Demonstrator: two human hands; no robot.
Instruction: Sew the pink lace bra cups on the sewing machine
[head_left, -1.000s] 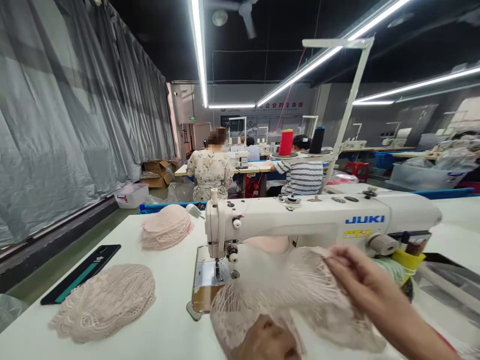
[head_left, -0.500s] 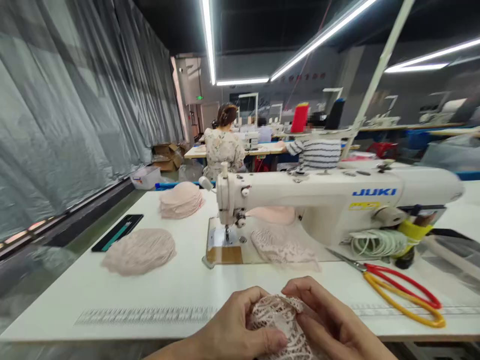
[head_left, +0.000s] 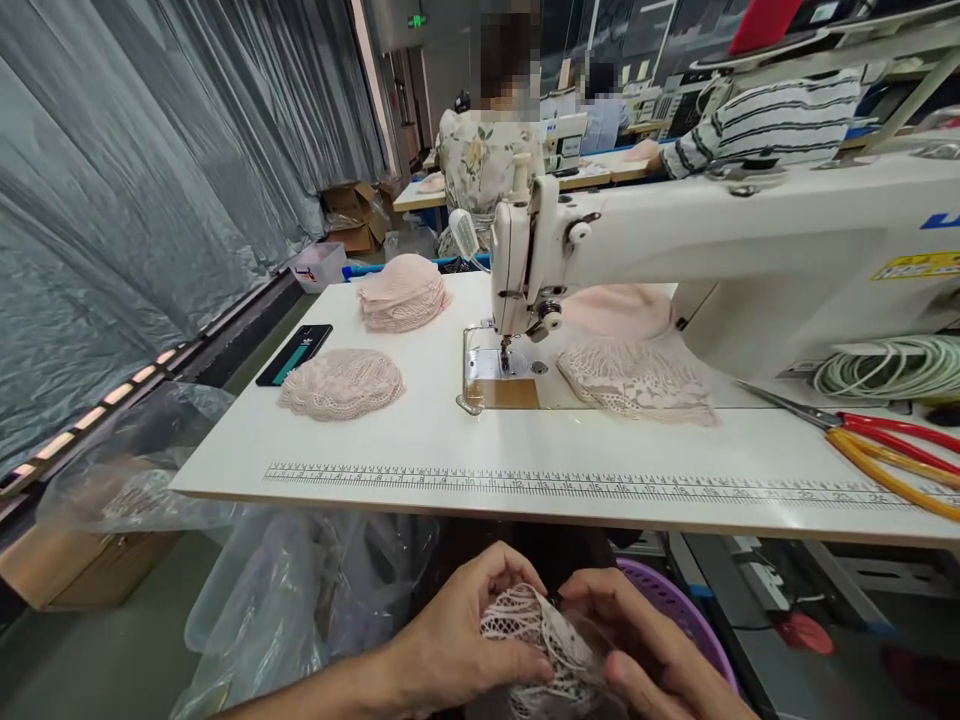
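Left hand (head_left: 465,640) and right hand (head_left: 649,640) partly hide lace (head_left: 531,622) — cropped below.

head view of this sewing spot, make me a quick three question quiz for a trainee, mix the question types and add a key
1. Multiple choice: what does the bare left hand hold in front of the table, beside the bare right hand?
A) a coil of pale green cord
B) a crumpled pale pink lace piece
C) a red cone of thread

2. True or false: in the picture, the steel scissors with red and yellow handles lie right of the silver needle plate.

3. Fill in: along the front of the white tabletop runs a printed black ____.

Key: 1 B; 2 true; 3 ruler scale
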